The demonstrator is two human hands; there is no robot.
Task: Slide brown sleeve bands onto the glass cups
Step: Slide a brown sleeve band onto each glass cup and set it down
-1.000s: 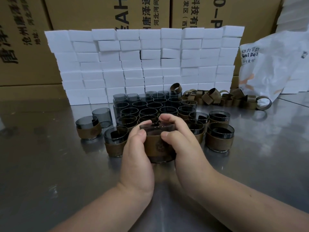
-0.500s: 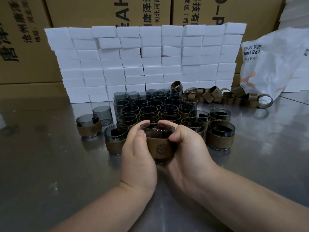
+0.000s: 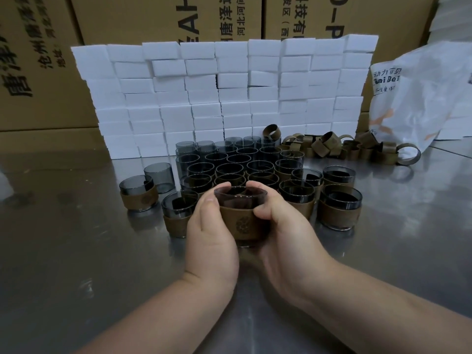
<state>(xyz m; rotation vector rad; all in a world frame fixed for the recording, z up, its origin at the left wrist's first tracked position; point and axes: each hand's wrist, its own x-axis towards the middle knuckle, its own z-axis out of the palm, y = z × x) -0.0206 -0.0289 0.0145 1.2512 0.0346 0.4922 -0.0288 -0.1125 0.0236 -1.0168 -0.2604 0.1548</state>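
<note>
- Near the front middle of the bench [image 3: 76,251], you hold one smoked glass cup [image 3: 240,196] upright between both hands, its brown sleeve band [image 3: 238,226] already round the lower body with clear glass showing above.
- Your left hand [image 3: 212,236] curls round the cup's left side, and your right hand [image 3: 283,236] wraps the right side, thumb tip on the band's top edge. Both grip firmly, probably to seat the band level and square.
- Whether the cup's base touches the bench is hidden by your palms.
- Sleeved cups [image 3: 341,208] stand just beside your hands on both sides, which suggests finished pieces get parked at the near edge of the group.
- Bare cups [image 3: 229,159] sit packed in rows behind them, toward the back of the bench and within easy reach.
- Loose bands [image 3: 329,146] lie heaped at the back right, next to a white plastic bag [image 3: 421,98].
- White foam blocks [image 3: 204,98] are stacked like a wall along the back edge.
- Many cups remain unsleeved, so the job looks barely started.
</note>
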